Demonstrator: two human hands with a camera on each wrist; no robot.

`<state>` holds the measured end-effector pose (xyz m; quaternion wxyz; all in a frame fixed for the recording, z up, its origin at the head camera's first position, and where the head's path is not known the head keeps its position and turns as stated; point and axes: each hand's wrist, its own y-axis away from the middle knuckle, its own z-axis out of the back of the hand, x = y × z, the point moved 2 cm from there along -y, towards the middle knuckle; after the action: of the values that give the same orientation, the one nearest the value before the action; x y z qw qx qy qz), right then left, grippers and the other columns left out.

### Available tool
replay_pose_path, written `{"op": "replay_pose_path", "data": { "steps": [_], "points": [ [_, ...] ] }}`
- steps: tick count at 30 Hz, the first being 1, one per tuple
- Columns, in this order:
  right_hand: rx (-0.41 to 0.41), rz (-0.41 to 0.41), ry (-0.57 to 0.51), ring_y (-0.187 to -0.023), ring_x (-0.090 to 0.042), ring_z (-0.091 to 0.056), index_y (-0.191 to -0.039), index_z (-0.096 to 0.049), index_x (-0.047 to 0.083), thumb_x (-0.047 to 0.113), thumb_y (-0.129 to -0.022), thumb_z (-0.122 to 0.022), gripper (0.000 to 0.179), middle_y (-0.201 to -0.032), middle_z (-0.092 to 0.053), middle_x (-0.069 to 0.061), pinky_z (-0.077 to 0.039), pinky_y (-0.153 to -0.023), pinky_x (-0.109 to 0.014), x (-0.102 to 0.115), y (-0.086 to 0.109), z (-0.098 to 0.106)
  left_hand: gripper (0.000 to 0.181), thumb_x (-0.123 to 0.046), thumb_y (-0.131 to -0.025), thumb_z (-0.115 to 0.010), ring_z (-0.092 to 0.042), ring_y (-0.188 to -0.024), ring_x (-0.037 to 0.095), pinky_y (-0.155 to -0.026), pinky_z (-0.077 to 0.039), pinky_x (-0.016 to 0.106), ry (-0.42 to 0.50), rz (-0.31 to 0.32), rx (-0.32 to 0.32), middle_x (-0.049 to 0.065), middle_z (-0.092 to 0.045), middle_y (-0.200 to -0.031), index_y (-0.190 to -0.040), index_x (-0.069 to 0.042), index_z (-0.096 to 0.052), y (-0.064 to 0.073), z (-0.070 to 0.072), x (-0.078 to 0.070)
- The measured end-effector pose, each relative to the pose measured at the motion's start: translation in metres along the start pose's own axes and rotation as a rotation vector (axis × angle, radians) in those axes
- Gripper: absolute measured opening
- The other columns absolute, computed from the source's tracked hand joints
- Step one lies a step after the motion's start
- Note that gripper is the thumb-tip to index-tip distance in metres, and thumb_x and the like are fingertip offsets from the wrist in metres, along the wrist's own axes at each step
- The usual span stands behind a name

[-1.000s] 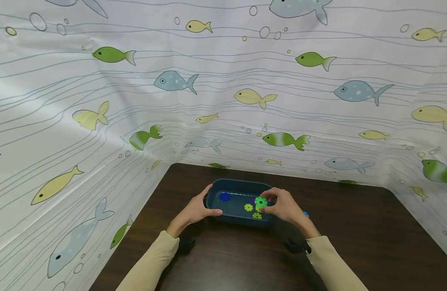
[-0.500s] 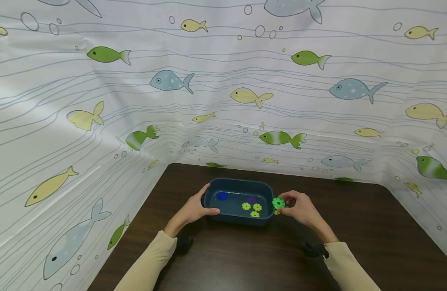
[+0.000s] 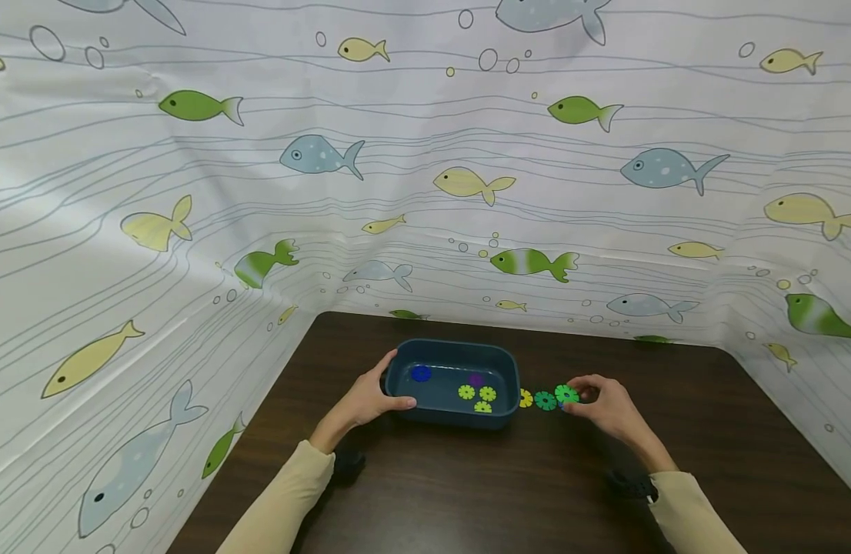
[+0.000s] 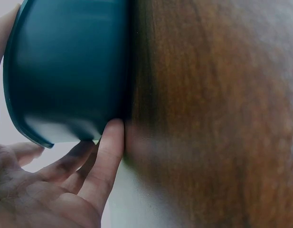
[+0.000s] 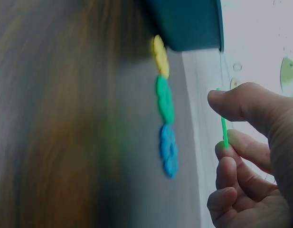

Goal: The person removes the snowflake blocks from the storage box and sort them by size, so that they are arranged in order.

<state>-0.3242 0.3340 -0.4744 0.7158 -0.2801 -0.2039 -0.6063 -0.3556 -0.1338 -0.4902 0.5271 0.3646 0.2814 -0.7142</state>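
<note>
My left hand holds the left end of a dark blue plastic bin, thumb over its near rim. In the left wrist view, fingers press against the bin's outer wall. Right of the bin, my right hand pinches a light green notched flower disc between thumb and fingers. It is above the table, near a row of a yellow disc, a darker green disc and a blue disc. The held disc and hand mostly hide the blue one in the head view.
In the bin lie a dark blue disc, a purple disc and three yellow-green discs. A white fish-print sheet walls the dark wooden table at the back and sides.
My right hand has carried the light green disc from over the bin out to the right, above the row. The row has come into view. The left hand keeps its hold on the bin.
</note>
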Motion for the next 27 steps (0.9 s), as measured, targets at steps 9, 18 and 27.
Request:
{"op": "replay_pose_path", "data": {
  "steps": [9, 18, 27],
  "points": [
    [0.026, -0.071, 0.030, -0.101, -0.022, -0.066, -0.128, -0.074, -0.001, 0.023, -0.094, -0.086, 0.043, -0.118, -0.075, -0.018, -0.055, -0.079, -0.032, -0.032, 0.006, 0.009, 0.120, -0.050, -0.081, -0.090, -0.059, -0.141, 0.051, -0.116, -0.051, 0.068, 0.014, 0.017, 0.000, 0.030, -0.047, -0.167, -0.175, -0.014, -0.023, 0.001, -0.001, 0.000],
    [0.034, -0.103, 0.058, -0.095, -0.022, -0.064, -0.126, -0.074, -0.005, 0.022, -0.092, -0.087, 0.045, -0.111, -0.075, -0.017, -0.053, -0.077, -0.035, -0.044, 0.007, 0.014, 0.120, -0.054, -0.082, -0.089, -0.057, -0.144, 0.053, -0.117, -0.050, 0.069, 0.017, 0.017, 0.000, 0.030, -0.044, -0.169, -0.175, -0.014, -0.023, 0.001, 0.000, -0.002],
    [0.055, -0.145, 0.041, -0.100, -0.027, -0.064, -0.127, -0.073, -0.007, 0.020, -0.092, -0.086, 0.046, -0.118, -0.074, -0.023, -0.054, -0.080, -0.037, -0.049, 0.006, 0.017, 0.121, -0.055, -0.082, -0.089, -0.054, -0.146, 0.054, -0.118, -0.048, 0.070, 0.006, 0.020, 0.000, 0.030, -0.042, -0.171, -0.175, -0.016, -0.022, 0.000, 0.000, 0.000]
  ]
}}
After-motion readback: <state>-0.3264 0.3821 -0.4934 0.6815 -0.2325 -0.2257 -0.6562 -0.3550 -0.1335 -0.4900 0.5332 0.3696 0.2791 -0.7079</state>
